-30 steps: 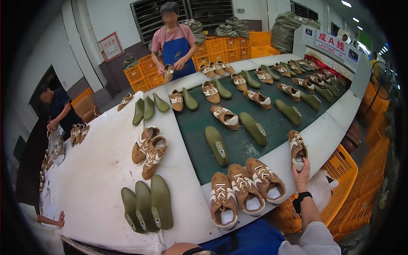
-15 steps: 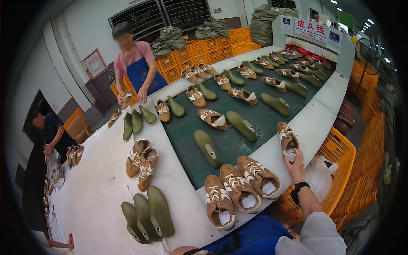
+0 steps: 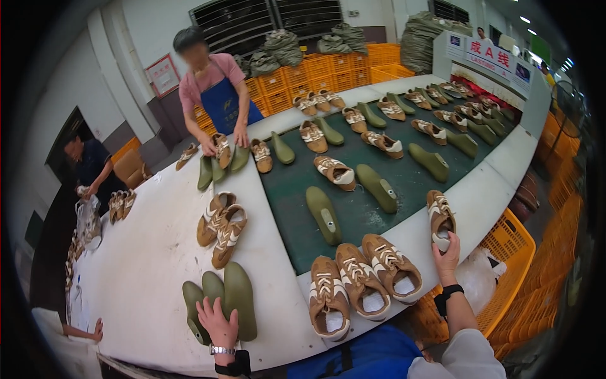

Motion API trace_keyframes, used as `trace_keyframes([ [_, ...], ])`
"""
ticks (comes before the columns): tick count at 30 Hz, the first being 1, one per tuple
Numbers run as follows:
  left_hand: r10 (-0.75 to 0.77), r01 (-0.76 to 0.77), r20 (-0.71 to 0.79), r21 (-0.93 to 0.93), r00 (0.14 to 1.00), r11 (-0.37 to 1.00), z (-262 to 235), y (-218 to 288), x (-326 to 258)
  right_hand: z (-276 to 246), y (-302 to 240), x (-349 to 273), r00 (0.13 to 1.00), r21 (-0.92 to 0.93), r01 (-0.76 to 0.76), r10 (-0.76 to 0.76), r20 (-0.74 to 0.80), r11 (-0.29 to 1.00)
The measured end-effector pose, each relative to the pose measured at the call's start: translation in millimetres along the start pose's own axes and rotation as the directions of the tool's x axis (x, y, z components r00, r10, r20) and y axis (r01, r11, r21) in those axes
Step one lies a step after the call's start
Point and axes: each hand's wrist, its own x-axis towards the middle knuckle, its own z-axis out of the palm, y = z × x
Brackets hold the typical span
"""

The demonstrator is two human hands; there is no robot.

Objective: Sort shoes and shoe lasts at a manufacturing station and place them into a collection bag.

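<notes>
The head view shows the person's right hand point(image 3: 447, 254) at the near right of the bench, fingers and thumb closed on the heel of a brown-and-white lace-up sneaker point(image 3: 440, 211). The sneaker extends away from that grip, toe to the far side, opening upward, along the white border point(image 3: 480, 196) beside the green work surface point(image 3: 287, 215); I can't tell whether its sole rests fully there.

At the near left, the left hand point(image 3: 218, 325) spreads its fingers over the near end of the middle shoe last point(image 3: 213, 284), in a row of three olive-green ones. It isn't clasped around anything I can see, and from here I can't say whether it touches the last. The right-hand last point(image 3: 238, 294) lies just beside its thumb, the left-hand last point(image 3: 191, 297) on its other side.

Between the two hands, three matching sneakers point(image 3: 356, 271) stand side by side, toes pointing far. Beyond the lasts sits another pair of sneakers point(image 3: 227, 237). Across the bench, a co-worker in a blue apron point(image 3: 230, 107) handles another sneaker point(image 3: 222, 150).
</notes>
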Motion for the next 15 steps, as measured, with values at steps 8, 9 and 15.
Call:
trace_keyframes([
  [8, -0.340, 0.323, 0.105, 0.151, 0.935, 0.934, 39.5, -19.5, -12.1, -1.2, 3.9, -0.6, 1.000, 0.029, -0.007, 0.007, 0.000, 1.000],
  [9, -0.350, 0.338, 0.079, 0.130, 0.934, 0.932, 39.1, -20.9, -10.0, -0.2, 4.7, -1.1, 1.000, 0.031, -0.004, 0.004, -0.003, 1.000],
  [15, -0.353, 0.344, 0.143, 0.080, 0.925, 0.935, 33.8, -24.8, 2.3, 2.0, 13.1, -2.8, 1.000, 0.018, -0.022, 0.022, -0.001, 1.000],
])
